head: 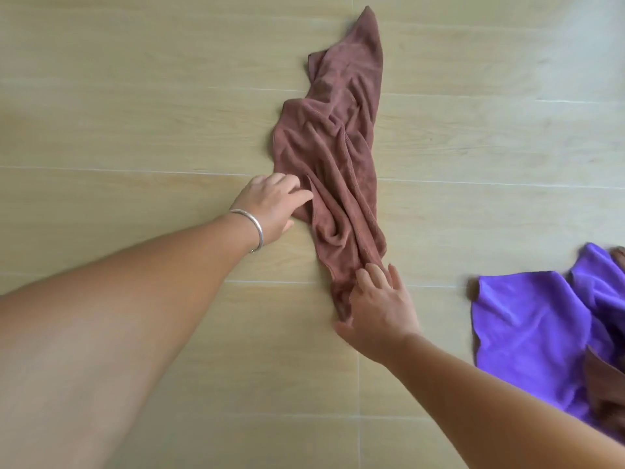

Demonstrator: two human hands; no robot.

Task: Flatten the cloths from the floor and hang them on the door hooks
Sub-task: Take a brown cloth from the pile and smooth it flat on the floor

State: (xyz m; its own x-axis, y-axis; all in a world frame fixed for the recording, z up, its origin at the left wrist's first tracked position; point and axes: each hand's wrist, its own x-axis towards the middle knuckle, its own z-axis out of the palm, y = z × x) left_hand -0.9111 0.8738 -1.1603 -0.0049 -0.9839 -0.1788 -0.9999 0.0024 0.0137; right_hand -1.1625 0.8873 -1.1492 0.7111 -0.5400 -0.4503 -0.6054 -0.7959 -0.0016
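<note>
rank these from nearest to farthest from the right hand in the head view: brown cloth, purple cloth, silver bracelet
1. brown cloth: its near end lies under the right hand's fingers.
2. purple cloth: on the floor to the hand's right.
3. silver bracelet: on the left wrist, up and to the left.
</note>
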